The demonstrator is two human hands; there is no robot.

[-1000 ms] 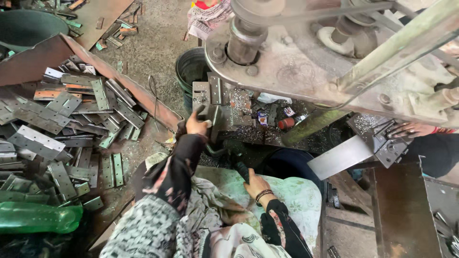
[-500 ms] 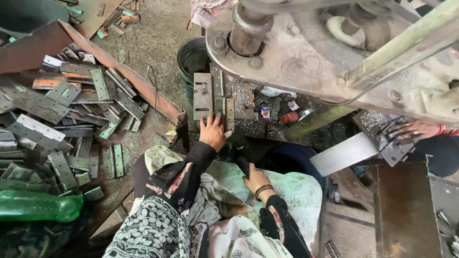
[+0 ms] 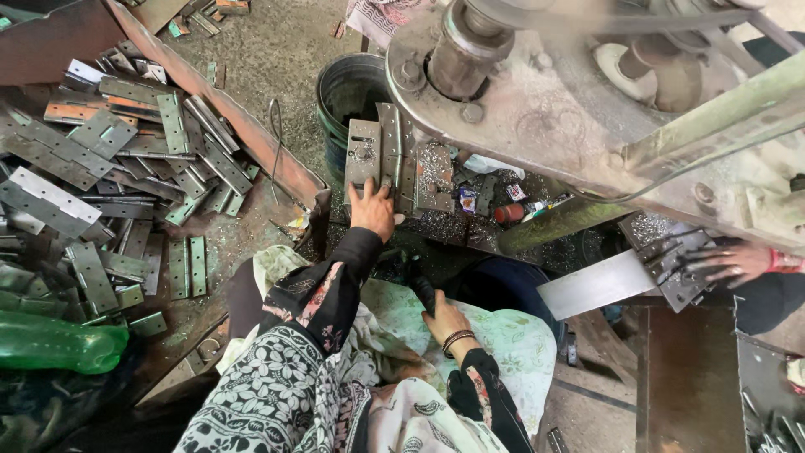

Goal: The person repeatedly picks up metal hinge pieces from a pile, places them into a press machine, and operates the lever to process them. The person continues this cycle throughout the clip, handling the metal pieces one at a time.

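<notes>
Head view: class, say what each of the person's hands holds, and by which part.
The left hand presses on the near end of a metal plate at the press. The right hand grips a dark handle at its lower end.

dull grey metal hinge plates (image 3: 126, 159), glossy green plastic bottle (image 3: 59, 342)

Hinge plates (image 3: 109, 159): grey steel, some rust-orange. Bottle (image 3: 59, 342): green. Bucket (image 3: 352, 92): dark. Sleeve (image 3: 331, 281): black with pink floral print. Lap cloth (image 3: 503, 340): pale green, patterned. Garment (image 3: 268, 394): black-white leaf print. Press (image 3: 537, 109): dull grey.
</notes>
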